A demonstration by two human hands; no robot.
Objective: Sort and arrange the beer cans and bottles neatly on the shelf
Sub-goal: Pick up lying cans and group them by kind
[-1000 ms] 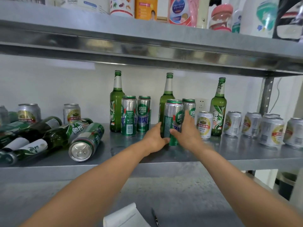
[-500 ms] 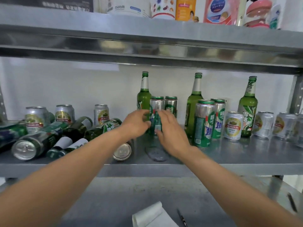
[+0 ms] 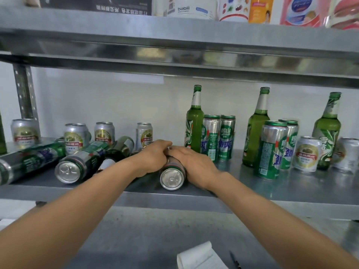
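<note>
A tall green beer can (image 3: 172, 177) lies on its side at the front of the metal shelf (image 3: 291, 193), its base facing me. My left hand (image 3: 153, 159) and my right hand (image 3: 195, 165) clasp it from both sides, fingertips meeting over its top. To the left lie two more tall cans (image 3: 77, 166) (image 3: 29, 162) and a green bottle (image 3: 121, 146). Upright to the right stand three green bottles (image 3: 194, 121) (image 3: 256, 129) (image 3: 328, 131) and pairs of tall cans (image 3: 219, 136) (image 3: 272, 150).
Short silver cans stand at the back left (image 3: 74, 136) and far right (image 3: 307, 154). The upper shelf (image 3: 174, 33) hangs low and carries household products. A shelf post (image 3: 25, 92) is at the left. Below, a notepad (image 3: 200, 257) and a pen (image 3: 235, 261) lie on a grey surface.
My hands left the upright tall cans and moved left and down onto the lying can. The view has shifted left along the shelf.
</note>
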